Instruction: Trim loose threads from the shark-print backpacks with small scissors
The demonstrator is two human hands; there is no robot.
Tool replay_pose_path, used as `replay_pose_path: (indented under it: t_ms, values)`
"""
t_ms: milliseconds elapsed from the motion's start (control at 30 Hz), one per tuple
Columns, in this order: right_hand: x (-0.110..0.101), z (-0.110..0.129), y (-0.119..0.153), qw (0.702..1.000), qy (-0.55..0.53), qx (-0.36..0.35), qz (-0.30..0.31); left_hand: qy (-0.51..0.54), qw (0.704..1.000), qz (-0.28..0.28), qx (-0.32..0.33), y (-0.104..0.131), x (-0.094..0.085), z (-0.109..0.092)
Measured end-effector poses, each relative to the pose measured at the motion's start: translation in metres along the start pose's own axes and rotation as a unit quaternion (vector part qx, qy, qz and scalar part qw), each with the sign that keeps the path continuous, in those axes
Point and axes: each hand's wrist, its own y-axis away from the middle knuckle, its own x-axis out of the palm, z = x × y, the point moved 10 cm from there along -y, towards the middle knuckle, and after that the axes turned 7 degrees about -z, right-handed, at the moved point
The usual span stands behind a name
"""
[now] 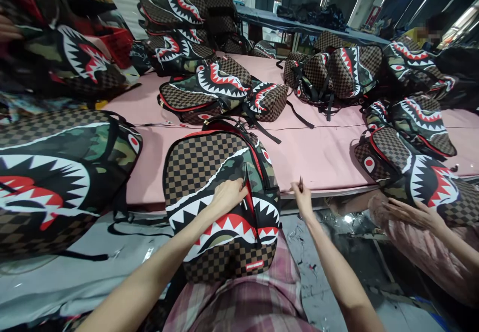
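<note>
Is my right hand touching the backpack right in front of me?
Apart. The head view shows a strip of pink tabletop between your right hand and the backpack's side.

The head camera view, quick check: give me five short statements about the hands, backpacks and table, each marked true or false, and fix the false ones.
1. The left hand is on the backpack in the front middle. True.
2. The right hand rests on that same backpack. False: it is apart from it, to the right, holding a small dark object.
3. The table has a green surface. False: it is pink.
4. A red label sits low on the front-middle backpack. True.
5. The front-middle backpack has a plain, unpatterned front. False: it shows checks, camouflage and a toothed mouth.
</note>
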Motion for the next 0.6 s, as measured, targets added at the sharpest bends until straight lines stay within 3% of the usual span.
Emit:
replay_pose_path:
  t_ms: [133, 233, 300, 367, 433, 467, 533, 600]
  values:
    - [0.003, -0.011, -0.069, 0.997, 0.048, 0.011, -0.054, -0.024, 1.0, 0.01, -0.001, 0.009, -0.005, -0.001]
    - [0.011, 0.013, -0.08, 0.996, 0.057, -0.03, -0.053, -0.043, 0.999, 0.01, -0.01, 0.01, -0.005, 0.0]
    - [0.013, 0.044, -0.065, 0.992, 0.048, -0.1, -0.056, -0.057, 0.998, 0.005, -0.015, 0.009, -0.005, -0.001]
    - [0.022, 0.089, -0.031, 0.968, 0.035, -0.249, -0.023, -0.071, 0.997, -0.002, -0.016, 0.009, -0.006, -0.003]
    - [0.045, 0.126, 0.02, 0.898, 0.047, -0.434, 0.063, -0.086, 0.996, -0.009, -0.014, 0.012, -0.01, -0.006]
    - [0.056, 0.133, 0.041, 0.862, 0.07, -0.492, 0.097, -0.096, 0.995, -0.011, -0.014, 0.015, -0.012, -0.006]
    - [0.073, 0.133, 0.061, 0.827, 0.127, -0.534, 0.123, -0.115, 0.993, -0.015, -0.018, 0.025, -0.018, -0.005]
    - [0.078, 0.132, 0.063, 0.832, 0.162, -0.519, 0.111, -0.132, 0.991, -0.021, -0.021, 0.037, -0.025, -0.004]
